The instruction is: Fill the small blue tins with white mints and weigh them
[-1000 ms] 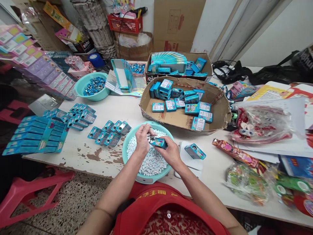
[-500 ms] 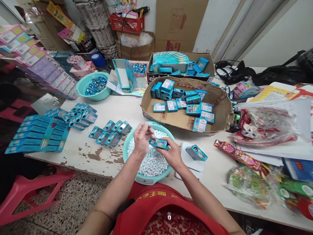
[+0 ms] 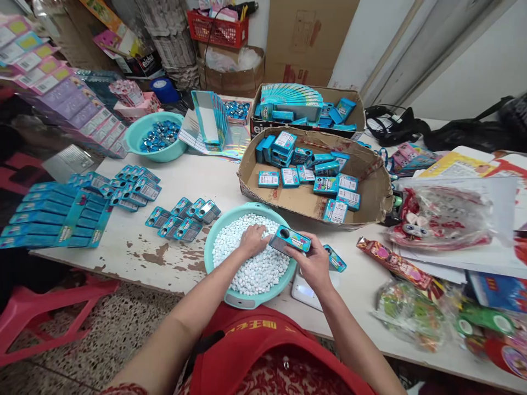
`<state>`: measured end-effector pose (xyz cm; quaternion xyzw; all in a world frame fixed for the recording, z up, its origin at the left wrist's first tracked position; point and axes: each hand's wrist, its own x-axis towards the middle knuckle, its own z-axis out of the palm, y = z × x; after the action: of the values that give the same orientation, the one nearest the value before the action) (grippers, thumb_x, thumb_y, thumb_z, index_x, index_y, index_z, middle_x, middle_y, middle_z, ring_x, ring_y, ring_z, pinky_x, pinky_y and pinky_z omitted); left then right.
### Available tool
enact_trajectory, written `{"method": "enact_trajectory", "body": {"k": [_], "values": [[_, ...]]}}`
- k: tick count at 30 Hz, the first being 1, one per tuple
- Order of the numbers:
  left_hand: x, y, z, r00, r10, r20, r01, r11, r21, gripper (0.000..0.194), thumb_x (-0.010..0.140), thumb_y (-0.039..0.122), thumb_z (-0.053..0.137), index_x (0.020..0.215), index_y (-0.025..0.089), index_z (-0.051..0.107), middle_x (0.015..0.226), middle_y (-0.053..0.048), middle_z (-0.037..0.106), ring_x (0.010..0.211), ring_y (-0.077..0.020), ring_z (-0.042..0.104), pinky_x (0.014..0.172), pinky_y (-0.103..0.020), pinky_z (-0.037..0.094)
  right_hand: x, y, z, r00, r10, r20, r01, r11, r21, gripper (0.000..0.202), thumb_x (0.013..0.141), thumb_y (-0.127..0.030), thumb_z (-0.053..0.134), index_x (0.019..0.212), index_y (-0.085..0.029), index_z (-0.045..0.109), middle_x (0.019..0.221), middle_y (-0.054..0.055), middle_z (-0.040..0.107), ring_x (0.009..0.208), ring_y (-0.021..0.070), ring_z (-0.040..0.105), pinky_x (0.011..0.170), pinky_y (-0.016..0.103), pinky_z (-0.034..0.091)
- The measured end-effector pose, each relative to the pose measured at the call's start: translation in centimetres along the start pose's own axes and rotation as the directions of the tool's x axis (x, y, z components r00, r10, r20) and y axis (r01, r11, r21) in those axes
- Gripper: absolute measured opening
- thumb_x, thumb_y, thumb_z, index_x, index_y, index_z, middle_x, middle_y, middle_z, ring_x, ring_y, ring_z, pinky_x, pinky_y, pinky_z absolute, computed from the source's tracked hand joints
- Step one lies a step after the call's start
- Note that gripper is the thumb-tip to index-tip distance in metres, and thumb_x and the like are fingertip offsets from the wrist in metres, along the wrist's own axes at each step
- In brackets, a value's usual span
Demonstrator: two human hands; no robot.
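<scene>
Left hand (image 3: 252, 242) lowered into white pellets (image 3: 255, 277) — box (image 3: 291, 239) shifted right.

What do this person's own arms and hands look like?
The left hand and right hand are ungloved, with bare forearms. A bit of red patterned sleeve shows at the lower left. The person wears a red apron with yellow lettering.
</scene>
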<state>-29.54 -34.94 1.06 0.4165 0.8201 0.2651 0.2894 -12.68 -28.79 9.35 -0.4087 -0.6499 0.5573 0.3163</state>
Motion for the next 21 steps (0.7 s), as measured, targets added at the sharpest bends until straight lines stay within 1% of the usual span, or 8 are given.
{"method": "enact_trajectory", "body": {"k": [3,7,9,11,13,15,18,21], "values": [[-1.0,-0.6,0.0,0.998,-0.030,-0.063,0.026,0.997,-0.074,0.012,0.072,0.035,0.065,0.074,0.024,0.062,0.079,-0.005,0.061,0.089,-0.0245,0.056,0.084,-0.033,0.040,-0.1,0.1,0.0,1.000,0.013,0.010,-0.013,0.999,-0.032,0.039,0.063,-0.040,0.077,0.093,-0.021,0.061,0.084,0.002,0.066,0.076,0.0195,0.061,0.070,0.033,0.050],[-1.5,-1.1,-0.8,0.959,-0.223,-0.174,0.137,0.904,-0.405,0.019,0.064,0.036,0.071,0.059,0.022,0.058,0.056,0.001,0.053,0.065,-0.0180,0.055,0.065,-0.026,0.040,-0.3,0.4,0.1,0.999,0.021,0.033,-0.018,0.996,-0.093,0.039,0.065,-0.040,0.076,0.095,-0.021,0.060,0.085,0.003,0.066,0.077,0.0204,0.061,0.070,0.033,0.049],[-1.8,-0.7,-1.8,0.942,-0.315,-0.117,0.173,0.753,-0.634,0.027,0.062,0.042,0.072,0.058,0.020,0.056,0.052,0.002,0.050,0.052,-0.0131,0.049,0.053,-0.022,0.036,-0.5,0.5,0.2,0.999,0.011,0.052,-0.003,0.989,-0.147,0.037,0.066,-0.040,0.074,0.095,-0.020,0.061,0.088,0.004,0.067,0.080,0.0218,0.061,0.072,0.034,0.049],[-2.3,0.3,-3.3,0.931,-0.365,-0.010,0.199,0.531,-0.824,0.033,0.062,0.046,0.071,0.062,0.018,0.053,0.051,0.003,0.049,0.043,-0.0091,0.042,0.042,-0.020,0.029,-0.7,0.5,0.4,0.997,-0.016,0.077,0.032,0.978,-0.205,0.034,0.069,-0.039,0.073,0.095,-0.021,0.061,0.090,0.005,0.066,0.083,0.0229,0.061,0.074,0.036,0.048],[-3.0,1.8,-4.9,0.933,-0.353,0.076,0.193,0.311,-0.931,0.034,0.062,0.044,0.072,0.068,0.018,0.051,0.053,0.004,0.050,0.038,-0.0065,0.039,0.037,-0.018,0.024,-1.0,0.5,0.8,0.992,-0.067,0.109,0.093,0.963,-0.252,0.031,0.071,-0.037,0.071,0.095,-0.021,0.061,0.093,0.005,0.066,0.086,0.0237,0.061,0.076,0.036,0.048],[-3.8,3.6,-6.4,0.949,-0.295,0.108,0.156,0.144,-0.977,0.033,0.062,0.039,0.073,0.071,0.018,0.050,0.055,0.005,0.051,0.038,-0.0051,0.040,0.036,-0.016,0.023,-1.3,0.4,1.5,0.982,-0.118,0.147,0.156,0.948,-0.278,0.028,0.072,-0.035,0.071,0.095,-0.022,0.061,0.095,0.006,0.065,0.089,0.0244,0.061,0.078,0.036,0.048],[-4.5,6.0,-7.6,0.967,-0.252,0.032,0.042,0.033,-0.999,0.029,0.063,0.034,0.071,0.072,0.018,0.049,0.059,0.004,0.053,0.044,-0.0065,0.048,0.040,-0.016,0.033,-1.5,0.1,2.6,0.964,-0.150,0.218,0.210,0.934,-0.288,0.025,0.073,-0.032,0.068,0.095,-0.023,0.060,0.094,0.006,0.065,0.090,0.0247,0.062,0.077,0.035,0.048],[-4.6,7.4,-7.7,0.951,-0.296,-0.088,-0.077,0.051,-0.996,0.028,0.063,0.033,0.070,0.071,0.018,0.048,0.060,0.004,0.053,0.052,-0.0097,0.055,0.049,-0.021,0.043,-1.6,-0.4,3.3,0.954,-0.148,0.262,0.226,0.928,-0.297,0.023,0.074,-0.031,0.067,0.095,-0.022,0.061,0.093,0.006,0.065,0.090,0.0247,0.062,0.077,0.035,0.048]]}}
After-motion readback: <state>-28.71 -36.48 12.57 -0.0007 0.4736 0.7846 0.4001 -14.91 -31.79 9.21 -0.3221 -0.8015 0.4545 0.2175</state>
